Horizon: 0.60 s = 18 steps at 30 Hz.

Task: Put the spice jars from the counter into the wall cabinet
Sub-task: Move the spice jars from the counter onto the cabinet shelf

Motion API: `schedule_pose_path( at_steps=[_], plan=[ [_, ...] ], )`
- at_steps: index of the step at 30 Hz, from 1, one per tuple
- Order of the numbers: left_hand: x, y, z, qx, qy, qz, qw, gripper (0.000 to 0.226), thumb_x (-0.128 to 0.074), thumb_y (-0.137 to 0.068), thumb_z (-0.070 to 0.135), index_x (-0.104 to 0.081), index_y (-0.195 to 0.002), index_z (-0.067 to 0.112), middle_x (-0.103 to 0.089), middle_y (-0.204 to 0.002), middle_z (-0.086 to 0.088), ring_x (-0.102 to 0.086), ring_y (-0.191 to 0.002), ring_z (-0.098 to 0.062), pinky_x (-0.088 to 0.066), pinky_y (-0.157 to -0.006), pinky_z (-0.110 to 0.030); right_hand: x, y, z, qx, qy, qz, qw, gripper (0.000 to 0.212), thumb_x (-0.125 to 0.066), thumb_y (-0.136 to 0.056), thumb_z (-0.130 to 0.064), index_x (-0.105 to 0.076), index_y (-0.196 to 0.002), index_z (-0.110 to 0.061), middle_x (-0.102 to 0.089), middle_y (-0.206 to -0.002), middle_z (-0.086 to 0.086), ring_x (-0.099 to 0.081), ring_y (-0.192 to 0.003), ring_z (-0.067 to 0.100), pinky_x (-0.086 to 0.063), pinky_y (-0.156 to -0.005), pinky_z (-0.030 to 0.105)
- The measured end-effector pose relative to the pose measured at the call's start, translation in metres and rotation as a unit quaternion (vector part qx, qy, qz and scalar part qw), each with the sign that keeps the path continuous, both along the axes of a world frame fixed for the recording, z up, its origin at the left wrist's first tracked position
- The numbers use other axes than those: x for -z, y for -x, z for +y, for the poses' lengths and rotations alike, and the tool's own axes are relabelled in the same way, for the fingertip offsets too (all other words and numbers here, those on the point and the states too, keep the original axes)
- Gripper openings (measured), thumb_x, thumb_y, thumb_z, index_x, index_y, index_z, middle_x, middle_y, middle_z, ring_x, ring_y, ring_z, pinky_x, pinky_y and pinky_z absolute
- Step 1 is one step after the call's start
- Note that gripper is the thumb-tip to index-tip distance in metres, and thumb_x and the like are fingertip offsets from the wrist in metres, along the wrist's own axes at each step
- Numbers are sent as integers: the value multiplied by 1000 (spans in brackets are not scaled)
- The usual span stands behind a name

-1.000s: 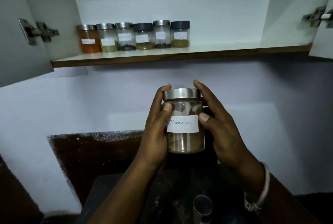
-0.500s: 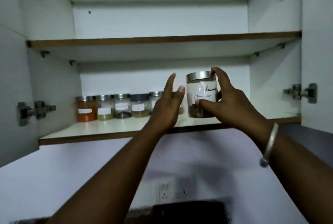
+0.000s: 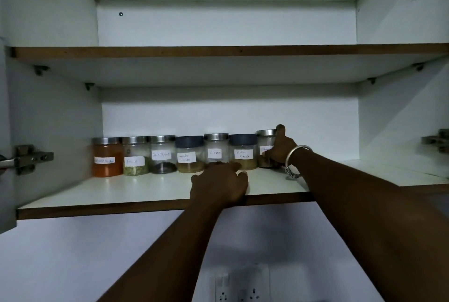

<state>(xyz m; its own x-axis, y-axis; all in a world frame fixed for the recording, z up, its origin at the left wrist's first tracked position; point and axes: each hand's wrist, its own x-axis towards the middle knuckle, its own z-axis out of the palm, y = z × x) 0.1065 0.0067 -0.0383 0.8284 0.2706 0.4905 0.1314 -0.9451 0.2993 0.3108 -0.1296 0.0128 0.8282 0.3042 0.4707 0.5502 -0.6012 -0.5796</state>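
The cinnamon jar, glass with a steel lid and a white label, stands on the lower shelf of the wall cabinet, at the right end of a row of several labelled spice jars. My right hand is wrapped around its right side, thumb up by the lid. My left hand lies palm down on the shelf in front of the cloves and garam masala jars, fingers spread, holding nothing.
The upper shelf is bare. Both cabinet doors stand open, with hinges at the left and right edges. The shelf right of the cinnamon jar holds nothing. A wall socket sits below the cabinet.
My right hand carried the cinnamon jar up from counter height and set it at the right end of the row. My left hand let go of it and came down onto the shelf.
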Motion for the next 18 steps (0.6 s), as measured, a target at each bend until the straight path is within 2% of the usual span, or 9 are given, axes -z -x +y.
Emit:
schedule_pose_path(
  at_steps=[3,6,8,9,11,13,15,17,18],
  plan=[
    [2,-2,0,-11,-8,-3,1000,46,-35,-97,55,-58,-133,40,-57,-147,1,-52,-133,-28,-37,-106,-53,7,-10,5,3,15,26,1000,114,-78,-84,-18,9,-159,-17,-62,-125,21,-63,-101,36,-50,-80,39],
    [2,0,-1,-13,-13,-15,1000,46,-36,-95,54,-59,-132,41,-61,-144,-1,-54,-131,-29,-38,-103,-51,8,-7,3,-13,38,29,999,127,-79,-87,-20,26,-157,-19,-56,-140,24,-60,-121,39,-48,-104,46],
    [2,4,-3,-13,-10,-42,999,45,-39,-92,52,-61,-129,40,-65,-137,-2,-57,-126,-30,-41,-100,-50,11,4,1,-40,50,50,997,139,-82,-85,-20,41,-149,-11,-38,-158,23,-47,-140,36,-28,-122,47],
    [1,5,-3,-12,-12,-57,998,45,-40,-92,51,-63,-129,40,-67,-134,-2,-59,-124,-30,-43,-100,-48,7,12,-3,-39,70,64,995,142,-84,-84,-25,41,-148,-6,-25,-165,23,-36,-148,36,-18,-126,47],
    [2,9,-4,-7,-34,-93,995,43,-41,-91,46,-69,-122,34,-73,-122,-1,-65,-114,-28,-46,-89,-41,1,35,-14,2,174,86,981,136,-81,-84,-45,27,-155,-4,-10,-170,19,-21,-155,36,-16,-125,43],
    [7,15,-8,-11,-69,-125,990,40,-39,-88,43,-74,-99,25,-76,-96,-1,-70,-93,-27,-42,-71,-32,4,67,-26,-40,278,95,955,101,-62,-94,-58,-3,-164,-15,-18,-170,7,-23,-155,28,-19,-124,37],
    [10,23,-14,-24,-95,-131,987,41,-38,-85,43,-72,-83,20,-73,-81,-4,-70,-80,-28,-41,-63,-30,21,103,-32,-126,250,108,954,68,-48,-105,-48,-23,-162,-20,-26,-168,3,-27,-154,23,-19,-125,34],
    [13,34,-19,-22,-101,-119,987,40,-40,-87,44,-71,-85,20,-74,-88,-8,-70,-86,-33,-46,-67,-33,36,134,-41,-183,170,145,957,51,-48,-108,-23,-37,-156,-9,-39,-162,11,-37,-149,27,-27,-123,34],
    [14,38,-21,-20,-108,-112,988,39,-41,-90,45,-73,-91,21,-75,-96,-10,-70,-93,-35,-48,-72,-35,40,147,-44,-191,156,130,960,46,-47,-109,-16,-42,-153,-5,-43,-159,14,-41,-147,29,-31,-122,36]
  ],
)
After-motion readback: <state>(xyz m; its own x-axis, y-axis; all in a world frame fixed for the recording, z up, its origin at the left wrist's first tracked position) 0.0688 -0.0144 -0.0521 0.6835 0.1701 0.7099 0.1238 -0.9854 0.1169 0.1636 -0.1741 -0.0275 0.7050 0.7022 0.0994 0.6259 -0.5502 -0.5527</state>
